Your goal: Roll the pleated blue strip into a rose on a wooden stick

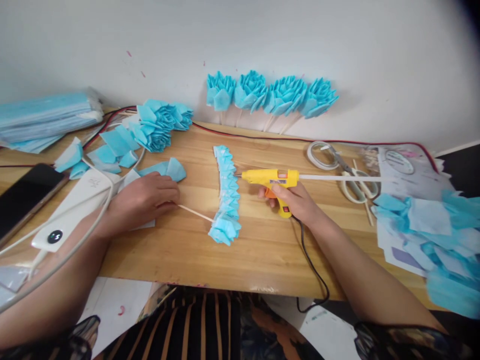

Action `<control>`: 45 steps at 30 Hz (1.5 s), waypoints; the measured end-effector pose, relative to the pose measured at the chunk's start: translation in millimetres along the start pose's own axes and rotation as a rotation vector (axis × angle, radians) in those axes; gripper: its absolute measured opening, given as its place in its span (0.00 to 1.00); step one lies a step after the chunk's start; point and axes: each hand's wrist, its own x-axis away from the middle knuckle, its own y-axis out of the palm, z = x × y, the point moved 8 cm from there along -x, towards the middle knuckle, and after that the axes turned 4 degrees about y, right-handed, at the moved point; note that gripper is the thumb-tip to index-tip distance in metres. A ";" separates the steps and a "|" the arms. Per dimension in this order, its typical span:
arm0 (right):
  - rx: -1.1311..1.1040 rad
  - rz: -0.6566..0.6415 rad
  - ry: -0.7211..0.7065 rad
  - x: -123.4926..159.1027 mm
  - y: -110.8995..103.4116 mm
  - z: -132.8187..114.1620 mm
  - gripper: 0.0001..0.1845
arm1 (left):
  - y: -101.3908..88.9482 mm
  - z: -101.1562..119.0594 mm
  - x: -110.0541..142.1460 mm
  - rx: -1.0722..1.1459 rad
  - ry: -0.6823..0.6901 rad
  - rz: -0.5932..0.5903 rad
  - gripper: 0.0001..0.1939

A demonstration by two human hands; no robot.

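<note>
My left hand (pixel 150 197) is closed on the end of a thin wooden stick (pixel 195 213), left of centre over the table. At the stick's far end sits a rolled blue bud (pixel 224 229), joined to a pleated blue strip (pixel 227 182) that runs away from me across the table. My right hand (pixel 290 197) grips a yellow hot glue gun (pixel 268 177) by its handle, fingers by the orange trigger. The gun's nozzle points left at the strip's edge, close to it; whether it touches I cannot tell. A long white glue stick (pixel 341 178) sticks out of its back.
Finished blue flowers (pixel 251 92) lean on the wall; more flowers (pixel 157 125) lie left. A phone (pixel 28 200), white power strip (pixel 75 210) and blue sheets (pixel 48 115) lie left. Tape (pixel 322 155), scissors (pixel 359 185) and blue pieces (pixel 431 225) lie right. The gun's cord (pixel 309 260) hangs over the front edge.
</note>
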 end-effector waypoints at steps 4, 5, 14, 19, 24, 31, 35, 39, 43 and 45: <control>-0.013 -0.003 -0.008 -0.4 1.2 -1.6 0.34 | 1.9 -2.8 0.7 0.004 -0.017 0.000 0.19; -0.019 -0.004 -0.013 -0.5 1.4 -2.3 0.34 | 2.6 -3.5 1.0 0.008 -0.022 -0.002 0.19; 0.000 -0.005 -0.014 -0.2 0.8 -1.7 0.33 | 2.2 -6.3 0.6 0.048 -0.045 -0.013 0.18; 0.004 -0.007 -0.030 -0.8 2.2 -3.8 0.33 | 1.4 -6.3 0.1 0.040 -0.054 -0.033 0.19; 0.001 0.005 -0.029 -0.5 0.7 -3.1 0.34 | 0.9 -4.5 -0.9 0.032 -0.040 -0.041 0.18; -0.015 -0.005 -0.025 0.2 2.7 -4.8 0.32 | 0.7 -4.2 -0.9 0.035 -0.033 -0.022 0.18; -0.013 -0.001 -0.022 0.5 3.0 -6.1 0.32 | 0.6 -5.1 -0.3 0.049 -0.034 -0.012 0.18; -0.008 -0.009 -0.036 0.5 2.7 -6.9 0.30 | 0.4 -5.3 0.1 0.050 -0.024 -0.003 0.18; -0.001 -0.011 -0.043 0.3 2.6 -7.1 0.31 | 0.8 -6.4 0.4 0.057 -0.030 -0.014 0.19; 0.001 -0.006 -0.038 0.1 2.4 -7.2 0.31 | 1.4 -6.9 0.7 0.052 -0.031 -0.026 0.19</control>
